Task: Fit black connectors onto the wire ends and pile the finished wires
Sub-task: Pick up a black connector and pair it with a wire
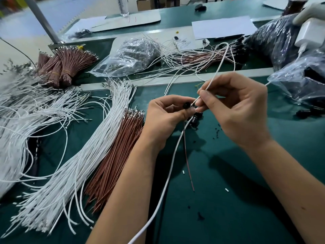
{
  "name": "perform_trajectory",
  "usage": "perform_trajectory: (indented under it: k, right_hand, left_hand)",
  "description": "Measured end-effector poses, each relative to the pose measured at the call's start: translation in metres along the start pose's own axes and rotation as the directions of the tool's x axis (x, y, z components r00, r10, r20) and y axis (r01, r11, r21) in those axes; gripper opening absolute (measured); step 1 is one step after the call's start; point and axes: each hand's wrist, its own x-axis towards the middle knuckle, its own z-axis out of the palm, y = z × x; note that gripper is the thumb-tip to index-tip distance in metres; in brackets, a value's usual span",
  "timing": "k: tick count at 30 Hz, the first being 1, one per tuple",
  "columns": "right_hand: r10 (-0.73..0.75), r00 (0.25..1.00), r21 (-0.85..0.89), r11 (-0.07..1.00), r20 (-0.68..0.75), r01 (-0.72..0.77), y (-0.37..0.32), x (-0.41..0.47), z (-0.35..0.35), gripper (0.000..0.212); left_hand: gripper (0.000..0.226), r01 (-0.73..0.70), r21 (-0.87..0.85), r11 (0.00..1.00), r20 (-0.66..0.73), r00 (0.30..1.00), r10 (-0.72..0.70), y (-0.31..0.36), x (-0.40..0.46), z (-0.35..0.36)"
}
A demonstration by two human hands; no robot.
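One black connector (186,105) in left hand (165,118); one white wire (209,86) in right hand (241,110).

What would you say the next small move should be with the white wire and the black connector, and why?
Probably push the wire tip into the connector. The right hand pinches the white wire just behind its end, which points at the black connector gripped by the left hand; tip and connector look almost touching, but not clearly seated.

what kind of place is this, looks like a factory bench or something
Most likely a wire-harness assembly bench in a small factory or workshop: a green work mat, loose white wires, banded brown wire bundles, and clear bags of small parts.
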Motion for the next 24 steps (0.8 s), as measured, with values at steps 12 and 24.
perform_trajectory:
  k: [12, 24]
  right_hand:
    - [-0.021, 1.000, -0.008, 1.000, 0.002, 0.021, 0.0041, 0.0013, -0.0003, 0.007]
    - [0.006, 1.000, -0.009, 1.000, -0.003, -0.006, 0.0074, 0.0011, -0.0008, 0.009]
  left_hand:
    - [0.027, 0.037, 0.025, 0.999, 0.003, 0.999, -0.037, 0.0006, -0.0001, -0.0021]
    - [0.026, 0.035, 0.043, 0.998, -0.004, 0.999, -0.035, -0.0005, 0.0008, -0.0021]
